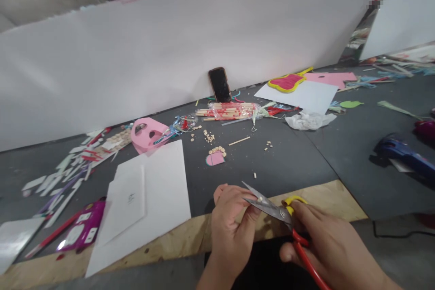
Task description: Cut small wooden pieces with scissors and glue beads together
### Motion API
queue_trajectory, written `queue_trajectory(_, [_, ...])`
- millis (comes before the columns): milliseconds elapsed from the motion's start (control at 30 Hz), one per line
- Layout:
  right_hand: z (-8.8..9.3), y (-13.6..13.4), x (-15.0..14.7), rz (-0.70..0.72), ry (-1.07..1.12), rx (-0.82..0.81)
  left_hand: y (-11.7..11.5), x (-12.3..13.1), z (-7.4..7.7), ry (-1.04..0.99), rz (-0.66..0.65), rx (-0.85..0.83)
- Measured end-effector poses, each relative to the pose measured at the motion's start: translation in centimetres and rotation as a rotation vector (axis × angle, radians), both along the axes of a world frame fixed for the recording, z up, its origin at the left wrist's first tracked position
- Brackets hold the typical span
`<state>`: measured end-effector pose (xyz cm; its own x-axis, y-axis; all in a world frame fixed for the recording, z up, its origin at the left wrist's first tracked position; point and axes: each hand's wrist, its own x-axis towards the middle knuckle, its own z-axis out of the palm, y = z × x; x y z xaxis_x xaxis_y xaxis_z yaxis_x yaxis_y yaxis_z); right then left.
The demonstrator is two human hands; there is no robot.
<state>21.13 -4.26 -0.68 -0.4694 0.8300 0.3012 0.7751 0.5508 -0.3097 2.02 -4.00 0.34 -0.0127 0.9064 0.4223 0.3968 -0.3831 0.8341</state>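
Observation:
My right hand (326, 235) grips a pair of scissors (277, 210) with red and yellow handles, their blades parted. Close to the blade tips, my left hand (233, 229) pinches a small pale stick piece (260, 199) between thumb and finger. The piece shows between the blades. How much of it the fingers hide, I cannot tell. Beyond my hands, one short pale bit (254, 175) lies alone on the dark tabletop. Farther back is a pink rounded cutout (215, 159) with a dark outline, with pale bits (217, 150) along its upper edge.
White sheets (163, 181) lie left, beside a purple case (84, 226). A phone (220, 84) leans on the white partition (170, 54) behind wrapped sticks (233, 111). Crumpled tissue (309, 121) sits right of them. A blue tool (404, 156) rests at far right.

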Motion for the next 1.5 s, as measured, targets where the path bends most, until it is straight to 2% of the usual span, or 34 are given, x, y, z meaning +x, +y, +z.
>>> queue_trajectory(133, [0.1, 0.1, 0.1, 0.020, -0.013, -0.042, 0.0, -0.2, -0.1, 0.003, -0.051, 0.008])
queue_trajectory(333, [-0.4, 0.1, 0.3, 0.005, -0.010, -0.030, 0.2, -0.5, -0.3, -0.076, -0.113, -0.075])
queue_trajectory(733, [-0.7, -0.4, -0.1, 0.012, 0.040, -0.054, -0.2, 0.0, 0.1, -0.070, -0.042, -0.159])
queue_trajectory(933, [0.0, 0.0, -0.2, -0.004, 0.024, -0.026, -0.1, 0.0, 0.0, -0.001, 0.026, -0.041])
queue_trajectory(1067, [0.3, 0.1, 0.0, 0.003, -0.004, -0.044, -0.1, -0.3, 0.1, 0.019, -0.021, 0.000])
queue_trajectory(1267, [0.1, 0.0, 0.3, 0.003, -0.029, -0.072, 0.1, -0.7, 0.5, 0.011, -0.091, -0.055])
queue_trajectory(1500, [-0.4, -0.2, 0.3, -0.003, -0.023, -0.064, 0.0, -0.3, 0.0, -0.061, -0.080, -0.101])
